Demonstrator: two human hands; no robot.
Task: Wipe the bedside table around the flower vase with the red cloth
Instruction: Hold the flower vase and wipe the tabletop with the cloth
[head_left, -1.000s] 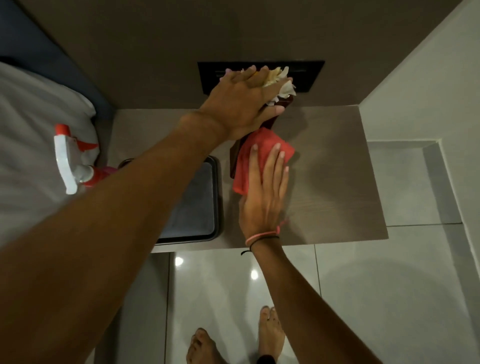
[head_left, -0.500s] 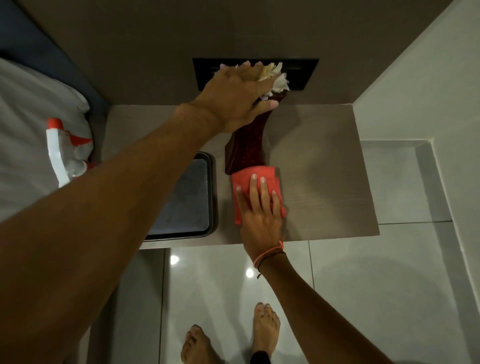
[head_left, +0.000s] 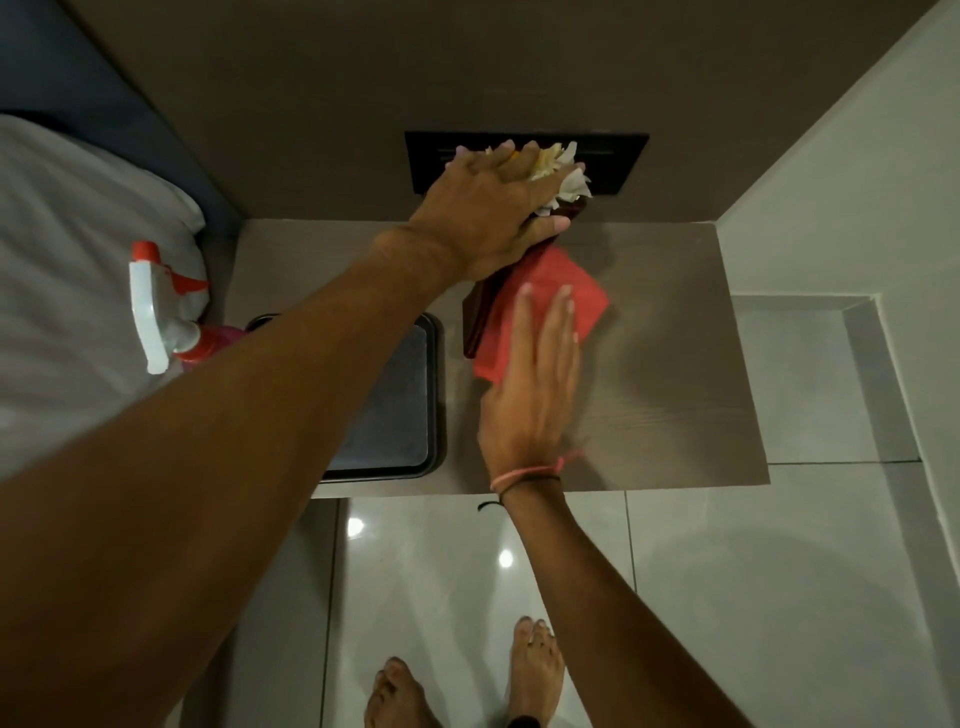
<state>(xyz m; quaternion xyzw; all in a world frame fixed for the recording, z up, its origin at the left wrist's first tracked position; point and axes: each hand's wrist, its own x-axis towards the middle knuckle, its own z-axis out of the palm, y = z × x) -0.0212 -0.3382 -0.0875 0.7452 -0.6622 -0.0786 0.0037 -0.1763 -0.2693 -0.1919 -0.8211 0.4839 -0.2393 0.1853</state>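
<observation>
A dark red flower vase (head_left: 479, 317) with pale flowers (head_left: 563, 174) stands near the back middle of the grey-brown bedside table (head_left: 675, 374). My left hand (head_left: 493, 208) grips the vase at its top, over the flowers. The red cloth (head_left: 550, 291) lies flat on the table just right of the vase's base. My right hand (head_left: 535, 395) presses on the cloth with fingers stretched out, palm down. Most of the vase is hidden behind my left hand and the cloth.
A dark rectangular tray (head_left: 395, 395) sits on the left part of the table. A spray bottle (head_left: 161, 317) with a white and red trigger lies on the bed (head_left: 67, 291) at the left. A black wall panel (head_left: 613, 161) is behind the vase. My bare feet (head_left: 535, 670) stand on the glossy tiled floor.
My right hand has pushed the red cloth away from me, from in front of the vase to its right side. My left hand stays on the vase top.
</observation>
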